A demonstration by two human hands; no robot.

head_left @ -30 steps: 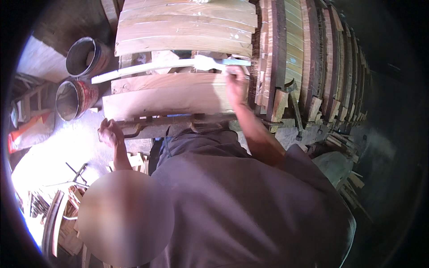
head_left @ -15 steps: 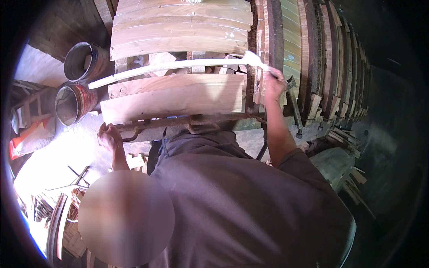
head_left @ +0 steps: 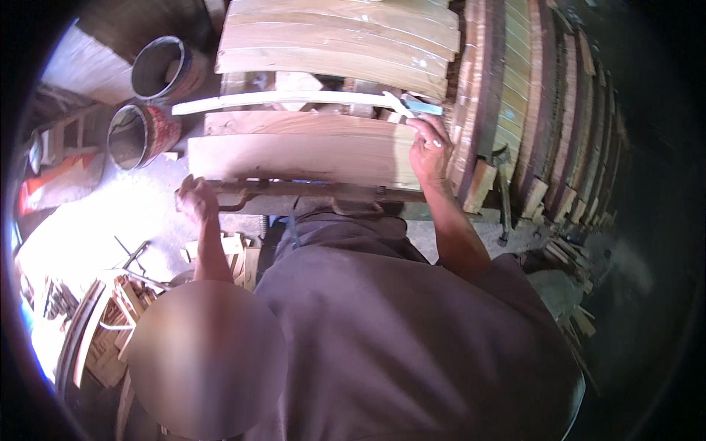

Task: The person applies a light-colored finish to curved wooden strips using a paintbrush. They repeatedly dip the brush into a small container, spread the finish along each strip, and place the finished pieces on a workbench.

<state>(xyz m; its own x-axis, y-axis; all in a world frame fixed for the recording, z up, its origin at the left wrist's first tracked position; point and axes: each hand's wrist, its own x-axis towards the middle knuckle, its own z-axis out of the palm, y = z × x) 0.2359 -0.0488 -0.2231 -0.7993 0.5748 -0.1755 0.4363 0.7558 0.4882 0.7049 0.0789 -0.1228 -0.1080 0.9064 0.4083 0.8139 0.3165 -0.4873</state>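
My right hand [head_left: 432, 151] grips a brush [head_left: 398, 104] whose head is white with a glue-like coating. The brush head lies at the right end of a narrow wooden strip [head_left: 287, 98] with a white-coated upper edge. Below that strip lie bare pale boards [head_left: 301, 151], side by side, their right end beneath my right hand. My left hand [head_left: 197, 198] is closed near the left end of a metal bar [head_left: 294, 189] along the boards' near edge. What its fingers hold, if anything, is hidden.
More pale boards [head_left: 331, 44] lie beyond the strip. On the right stand rows of clamped wood and dark bars [head_left: 548, 103], with a metal handle [head_left: 505, 198] at their near end. Two buckets [head_left: 140, 136] stand at left. Scrap wood [head_left: 110, 338] lies at lower left.
My right hand and the brush have moved left relative to the boards, and the brush has tilted. The whole view has shifted, so the boards appear farther right. My left hand stays closed.
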